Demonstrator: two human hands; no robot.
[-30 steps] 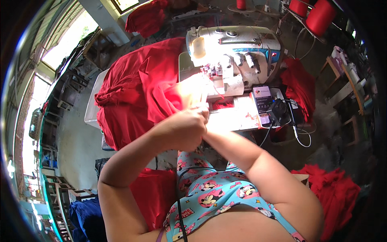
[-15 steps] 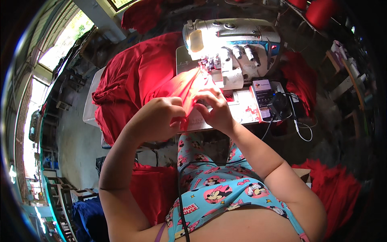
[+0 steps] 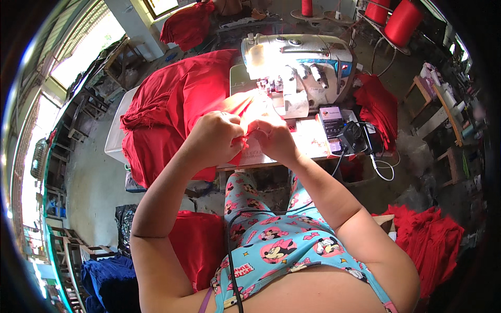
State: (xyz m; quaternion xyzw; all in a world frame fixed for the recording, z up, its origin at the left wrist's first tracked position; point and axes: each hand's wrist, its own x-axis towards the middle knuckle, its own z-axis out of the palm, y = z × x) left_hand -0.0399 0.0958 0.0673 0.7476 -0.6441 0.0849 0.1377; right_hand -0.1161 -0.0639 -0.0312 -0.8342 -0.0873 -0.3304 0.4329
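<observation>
Red fabric covers the left of the sewing table and runs up to the needle area of a white sewing machine. My left hand is closed on a fold of this cloth in front of the machine. Close beside it, my right hand also pinches the fabric, its fingers curled toward the left hand. Between the two hands a short stretch of red edge shows. Strong lamp light washes out the cloth just under the machine's needle, so detail there is lost.
A phone and a black charger with cables lie right of the machine. Large red thread cones stand at the back right. More red cloth is heaped at lower right, blue cloth at lower left.
My right hand's fingers have curled in from a more spread pose onto the cloth near the left hand. The whole view has shifted slightly, showing more of the thread cones.
</observation>
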